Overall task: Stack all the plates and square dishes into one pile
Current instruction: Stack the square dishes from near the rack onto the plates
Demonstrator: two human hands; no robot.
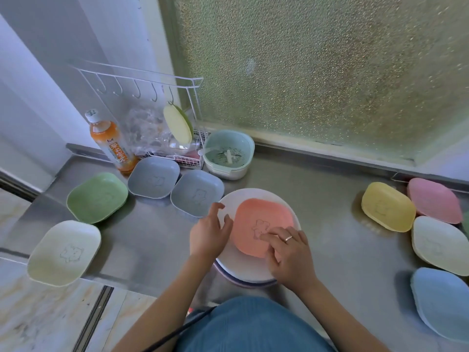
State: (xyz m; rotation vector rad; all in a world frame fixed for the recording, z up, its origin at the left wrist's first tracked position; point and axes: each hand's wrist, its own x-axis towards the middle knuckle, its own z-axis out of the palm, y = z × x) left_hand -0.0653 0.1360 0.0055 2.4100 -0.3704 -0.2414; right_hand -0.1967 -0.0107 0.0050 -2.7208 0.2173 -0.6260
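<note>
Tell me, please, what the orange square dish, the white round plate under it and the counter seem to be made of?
Orange square dish: probably plastic, matte; soft even colour, rounded moulded edges, a printed or pressed bear outline.
White round plate: smooth and slightly glossy; could be ceramic or melamine, the look leaves it open.
Counter: likely stainless steel, brushed; grey metal sheen with dull reflections of the dishes.

Hidden and cut-off parts

Right hand (pixel 286 252) covers the orange dish's (pixel 253 219) near corner; far right of it, the blue dish (pixel 441 295) is cropped.
</note>
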